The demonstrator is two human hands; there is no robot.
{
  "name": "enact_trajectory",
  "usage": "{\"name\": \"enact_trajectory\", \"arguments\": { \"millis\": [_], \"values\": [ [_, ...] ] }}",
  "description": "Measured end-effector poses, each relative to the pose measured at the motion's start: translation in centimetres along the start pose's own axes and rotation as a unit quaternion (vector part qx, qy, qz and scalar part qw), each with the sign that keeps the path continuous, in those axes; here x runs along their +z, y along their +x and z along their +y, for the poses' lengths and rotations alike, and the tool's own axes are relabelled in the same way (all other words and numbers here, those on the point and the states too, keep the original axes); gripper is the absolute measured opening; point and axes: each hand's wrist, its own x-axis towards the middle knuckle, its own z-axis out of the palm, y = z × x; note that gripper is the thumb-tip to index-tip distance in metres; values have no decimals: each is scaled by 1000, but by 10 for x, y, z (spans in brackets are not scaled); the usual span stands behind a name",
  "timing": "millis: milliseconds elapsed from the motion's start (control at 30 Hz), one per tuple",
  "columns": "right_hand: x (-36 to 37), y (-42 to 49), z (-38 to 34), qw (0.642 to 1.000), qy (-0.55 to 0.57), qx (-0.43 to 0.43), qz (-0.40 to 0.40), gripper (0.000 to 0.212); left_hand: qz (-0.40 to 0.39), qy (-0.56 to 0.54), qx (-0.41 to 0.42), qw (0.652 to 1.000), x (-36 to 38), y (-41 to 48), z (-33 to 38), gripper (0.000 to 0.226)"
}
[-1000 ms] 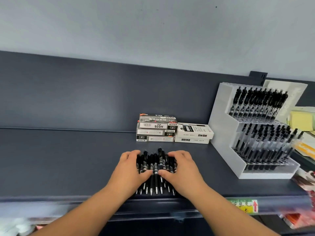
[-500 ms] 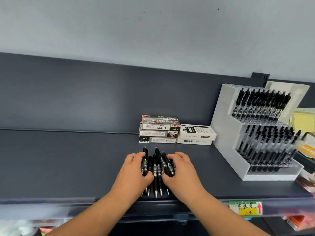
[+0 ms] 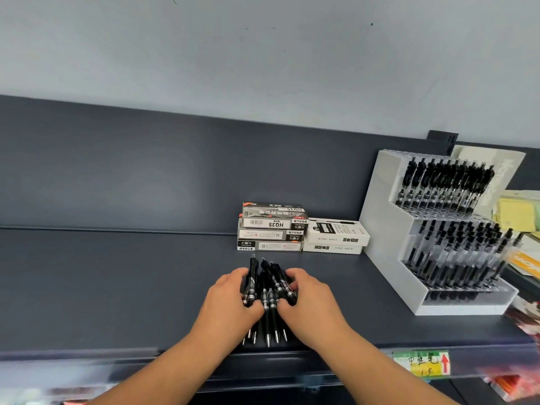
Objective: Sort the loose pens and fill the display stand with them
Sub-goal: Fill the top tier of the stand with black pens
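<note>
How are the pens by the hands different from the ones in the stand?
The loose pens lie flat on the shelf in a messy bunch; the stand pens stand up in neat rows. The left hand and right hand squeeze the loose pens; nothing touches the stand pens. Both have black tops.

- Loose plastic pens [image 3: 270, 290]: black barrels, silver bands and silver tips.
- Stepped plastic display stand [image 3: 380, 217]: white sides, clear front.
- Racked pens [image 3: 444, 182]: black tops, clear barrels.
- Stacked cardboard boxes [image 3: 273, 226]: black and grey-white faces, black barcode, small red marks.
- Two flat cardboard boxes [image 3: 336, 236]: white with black print.
- Metal shelf [image 3: 117, 287]: dark slate blue.
- Paper shelf label [image 3: 420, 366]: yellow and green, red arrow.
</note>
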Motion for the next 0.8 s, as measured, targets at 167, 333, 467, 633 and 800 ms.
{"name": "enact_trajectory", "arguments": {
  "millis": [167,333,467,633,800],
  "values": [
    [-1,2,-5,1000,-27,3,6,42,-16,-15,-23,999,-3,6,2,59],
    [-5,0,-4,1000,-15,-3,19,41,3,-15,0,1000,-8,10,6,29],
    [-14,-1,-2,997,66,6,47,42,15,-25,18,999,-9,18,13,11],
    [-35,-2,-1,964,251,47,69,39,7,-189,13,982,-10,31,39,5],
    [-61,-5,7,911,405,71,43,28,-19,-370,-3,929,-5,37,78,20]
  ]
}}
